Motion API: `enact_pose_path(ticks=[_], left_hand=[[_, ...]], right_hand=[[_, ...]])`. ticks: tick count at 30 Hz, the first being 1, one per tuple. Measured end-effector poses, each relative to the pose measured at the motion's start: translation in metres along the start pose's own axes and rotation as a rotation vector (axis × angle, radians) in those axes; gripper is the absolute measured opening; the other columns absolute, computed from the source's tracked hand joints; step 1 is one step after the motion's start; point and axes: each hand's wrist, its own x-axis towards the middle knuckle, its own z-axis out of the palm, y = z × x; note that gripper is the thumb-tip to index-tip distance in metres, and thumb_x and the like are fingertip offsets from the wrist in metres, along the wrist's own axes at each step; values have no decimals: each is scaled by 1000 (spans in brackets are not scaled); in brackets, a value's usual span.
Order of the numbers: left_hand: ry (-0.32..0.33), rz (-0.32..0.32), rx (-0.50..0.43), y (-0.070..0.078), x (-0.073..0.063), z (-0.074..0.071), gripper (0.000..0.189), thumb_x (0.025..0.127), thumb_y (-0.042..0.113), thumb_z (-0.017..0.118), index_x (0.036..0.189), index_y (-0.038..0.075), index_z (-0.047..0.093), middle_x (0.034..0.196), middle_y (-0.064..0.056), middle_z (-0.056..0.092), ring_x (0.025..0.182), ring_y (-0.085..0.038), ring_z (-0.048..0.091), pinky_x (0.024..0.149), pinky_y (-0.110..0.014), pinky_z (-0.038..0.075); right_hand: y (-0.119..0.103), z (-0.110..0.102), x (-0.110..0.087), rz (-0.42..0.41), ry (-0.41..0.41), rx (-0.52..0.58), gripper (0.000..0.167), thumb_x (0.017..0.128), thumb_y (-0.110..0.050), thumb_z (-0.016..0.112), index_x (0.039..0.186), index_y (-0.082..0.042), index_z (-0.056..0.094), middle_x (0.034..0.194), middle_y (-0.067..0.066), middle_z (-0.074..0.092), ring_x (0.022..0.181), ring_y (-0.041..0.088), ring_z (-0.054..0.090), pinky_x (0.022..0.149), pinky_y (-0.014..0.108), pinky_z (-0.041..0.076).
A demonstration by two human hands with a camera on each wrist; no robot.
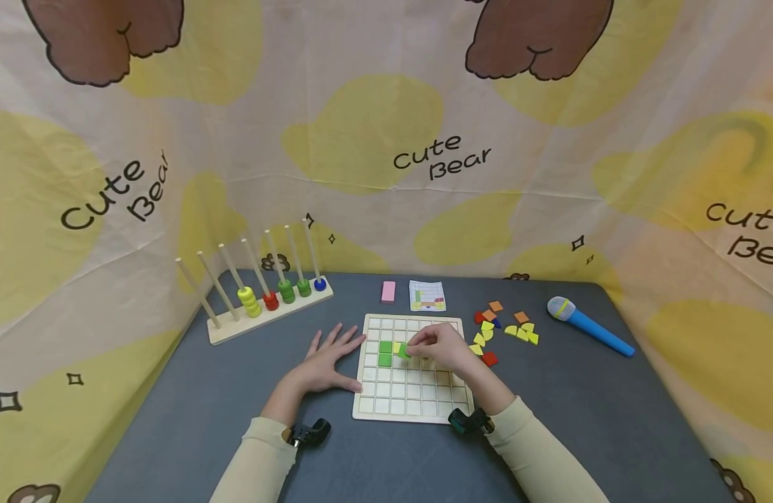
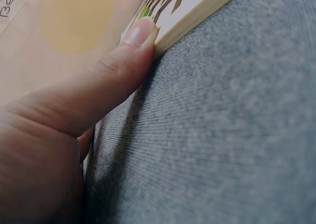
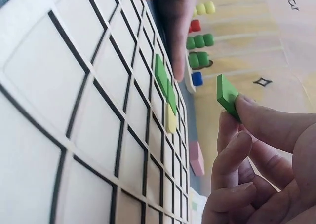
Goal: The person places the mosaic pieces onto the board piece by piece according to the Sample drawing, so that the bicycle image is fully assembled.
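Note:
My right hand (image 1: 444, 347) pinches a small green square tile (image 3: 228, 96) between thumb and fingers, holding it above the white gridded board (image 1: 414, 405). In the right wrist view the tile is tilted and apart from the grid. Two green tiles (image 1: 385, 353) sit in neighbouring cells of the board, one behind the other. Beside the farther one lies a yellow tile (image 3: 171, 118). My left hand (image 1: 323, 367) rests at the board's left side, fingers spread on the table. Its thumb (image 2: 140, 34) touches the board's edge.
Right of the board lie loose yellow pieces (image 1: 521, 332), orange tiles (image 1: 521, 317) and red tiles (image 1: 489, 359). A blue toy microphone (image 1: 597, 332) lies farther right. Behind the board are a pink block (image 1: 388, 292) and a pattern card (image 1: 427, 296). A pegged bead rack (image 1: 276, 317) stands back left.

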Motion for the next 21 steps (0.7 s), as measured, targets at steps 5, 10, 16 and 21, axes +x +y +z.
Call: enact_pose_path(ticks=[5,10,16,21], left_hand=[[2,-1,-5,0,-1,0,109,71,67,81,160,34,28,171,3,13,158,-30,-6,121,-60,-14],[9,7,-7,-2,-1,0,110,71,68,80,161,34,27,171,4,12,158,-29,-7,121,-60,-14],[9,17,-4,-2,-2,0,110,71,68,80,161,33,27,171,3,13,158,-30,-6,121,-60,-14],[10,24,-10,-3,-1,0,110,71,68,80,161,33,27,171,3,13,158,-31,-6,121,-61,-14]], right_hand=[[0,13,3,-41,-21,-30,11,85,-21,83,88,-12,78,79,0,69,71,15,58,63,29,47],[0,23,3,-60,-33,-62,9,85,-21,83,86,-13,78,78,-2,69,71,15,57,63,29,47],[-1,34,2,-45,-48,-78,10,84,-20,84,84,-13,77,74,-2,67,70,14,56,60,27,46],[-4,42,1,-60,-38,-133,10,84,-19,84,83,-14,76,71,-3,66,67,13,55,57,27,44]])
